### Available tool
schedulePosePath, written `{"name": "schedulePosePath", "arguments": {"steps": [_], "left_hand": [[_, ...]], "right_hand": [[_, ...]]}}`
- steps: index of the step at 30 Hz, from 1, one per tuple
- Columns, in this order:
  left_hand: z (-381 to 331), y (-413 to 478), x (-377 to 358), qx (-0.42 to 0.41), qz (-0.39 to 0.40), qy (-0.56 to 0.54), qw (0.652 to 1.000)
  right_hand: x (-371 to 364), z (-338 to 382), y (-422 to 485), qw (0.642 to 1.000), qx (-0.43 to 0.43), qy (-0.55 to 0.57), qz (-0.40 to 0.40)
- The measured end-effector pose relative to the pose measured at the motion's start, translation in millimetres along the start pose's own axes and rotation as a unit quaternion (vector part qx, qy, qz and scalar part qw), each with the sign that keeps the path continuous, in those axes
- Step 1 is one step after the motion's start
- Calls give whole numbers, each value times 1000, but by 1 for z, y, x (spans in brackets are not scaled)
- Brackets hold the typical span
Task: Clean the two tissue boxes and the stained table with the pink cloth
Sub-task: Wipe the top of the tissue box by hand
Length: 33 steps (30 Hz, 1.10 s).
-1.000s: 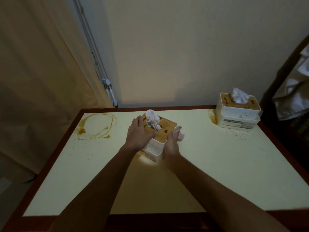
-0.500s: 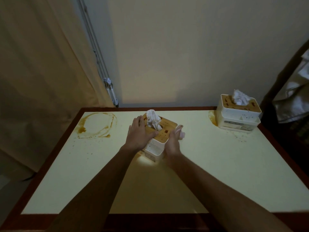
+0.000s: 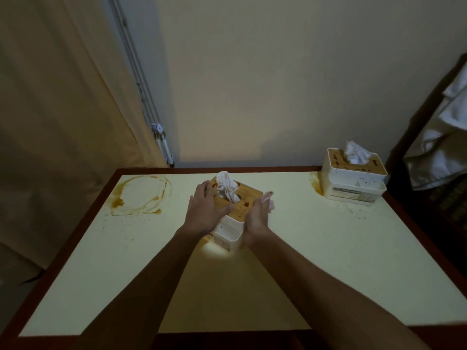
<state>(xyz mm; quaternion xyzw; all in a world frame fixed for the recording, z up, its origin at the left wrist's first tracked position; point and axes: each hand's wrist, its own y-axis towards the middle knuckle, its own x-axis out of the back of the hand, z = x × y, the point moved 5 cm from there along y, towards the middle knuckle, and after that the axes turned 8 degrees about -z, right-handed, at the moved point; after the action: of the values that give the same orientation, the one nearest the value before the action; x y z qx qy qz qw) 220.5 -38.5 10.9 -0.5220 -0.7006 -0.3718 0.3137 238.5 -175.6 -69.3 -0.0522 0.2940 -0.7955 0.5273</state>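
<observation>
A white tissue box (image 3: 231, 227) with a stained wooden lid stands mid-table, a tissue sticking up from its slot. My left hand (image 3: 206, 209) lies over its left side and lid, thumb on the wood. My right hand (image 3: 257, 219) presses the pink cloth (image 3: 270, 204) against the box's right side; only a small bit of cloth shows past my fingers. A second white tissue box (image 3: 353, 180) with a spotted lid sits at the back right. The pale yellow table (image 3: 328, 261) bears a brown ring stain (image 3: 141, 195) at the back left.
Brown smears and specks (image 3: 316, 184) lie beside and in front of the second box. A curtain (image 3: 63, 122) hangs left, a wall behind. Dark furniture with white fabric (image 3: 439, 137) stands close to the table's right edge.
My right hand has slid slightly along the box's right side with the cloth. My left hand and the box stay where they were.
</observation>
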Motion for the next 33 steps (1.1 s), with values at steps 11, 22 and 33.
{"name": "schedulePosePath", "arguments": {"steps": [11,22,33], "left_hand": [[-7,11,4,61,16,-15,998],[-28,-3,-12,135,59,78,986],[-30,40,13,-95,319,149,931]], "right_hand": [[63,77,-21,990,-1,127,-56],[96,97,-32,991,46,121,-27],[98,82,-20,996,53,66,20]]}}
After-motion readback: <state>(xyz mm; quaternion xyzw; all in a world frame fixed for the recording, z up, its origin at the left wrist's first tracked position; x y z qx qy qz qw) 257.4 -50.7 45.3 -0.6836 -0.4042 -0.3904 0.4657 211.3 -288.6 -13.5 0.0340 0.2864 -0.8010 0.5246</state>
